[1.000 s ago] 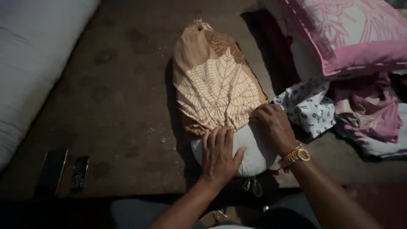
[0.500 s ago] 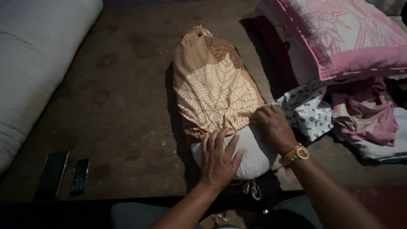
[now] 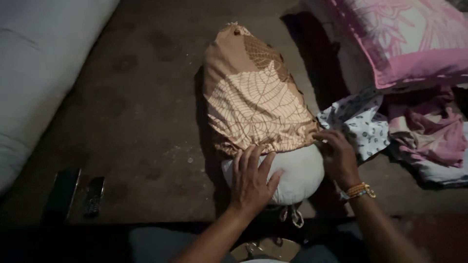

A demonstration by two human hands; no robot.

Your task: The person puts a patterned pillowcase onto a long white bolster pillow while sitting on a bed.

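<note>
Most of the white stuffed pillow [image 3: 292, 173] already sits inside the tan leaf-patterned fabric cover [image 3: 253, 97]; only its near end shows. Left hand [image 3: 251, 178] lies spread on it; right hand [image 3: 339, 156] pinches the cover's edge.

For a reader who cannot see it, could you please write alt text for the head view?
Two hands, left hand and right hand, rest on a white pillow half inside a brown leaf-print cover. Pink bedding lies to the right.
</note>
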